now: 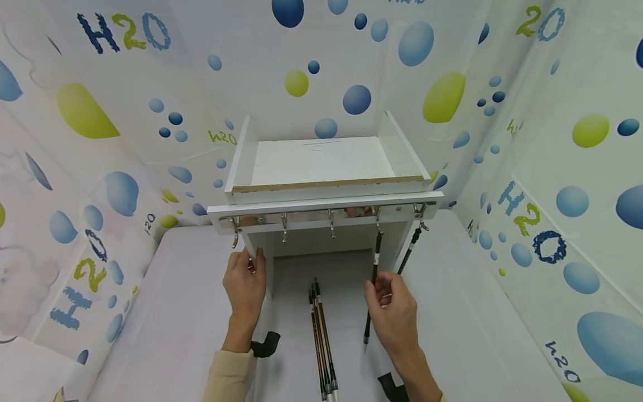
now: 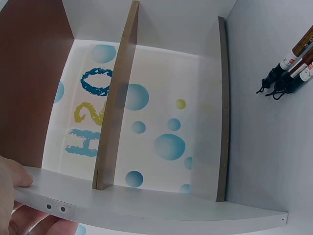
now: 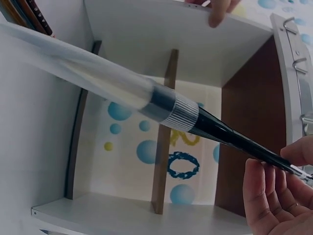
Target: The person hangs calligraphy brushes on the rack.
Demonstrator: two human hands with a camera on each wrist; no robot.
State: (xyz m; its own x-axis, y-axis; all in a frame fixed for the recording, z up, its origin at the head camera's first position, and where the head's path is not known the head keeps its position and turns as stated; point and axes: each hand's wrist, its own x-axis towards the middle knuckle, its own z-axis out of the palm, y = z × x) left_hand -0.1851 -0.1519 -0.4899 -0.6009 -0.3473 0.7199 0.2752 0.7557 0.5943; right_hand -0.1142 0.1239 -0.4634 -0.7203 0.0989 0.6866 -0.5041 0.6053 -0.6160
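Note:
A black calligraphy brush (image 1: 377, 251) with a clear cap over its bristles (image 3: 112, 88) hangs point down, its top end at the fourth hook of a metal rail on a white shelf unit (image 1: 321, 199). My right hand (image 1: 394, 312) pinches its shaft between thumb and fingers. A second dark brush (image 1: 412, 245) hangs from the rightmost hook (image 1: 421, 209). My left hand (image 1: 246, 287) grips the edge of the unit's left side panel (image 2: 146, 205), thumb on one face and fingers on the other.
Several brown-shafted brushes (image 1: 324, 340) lie bundled on the white surface beneath the unit. An open-topped tray section (image 1: 321, 162) forms the unit's top. Bare hooks (image 1: 331, 223) line the rail's left and middle. A patterned sheet (image 1: 552, 167) surrounds the workspace.

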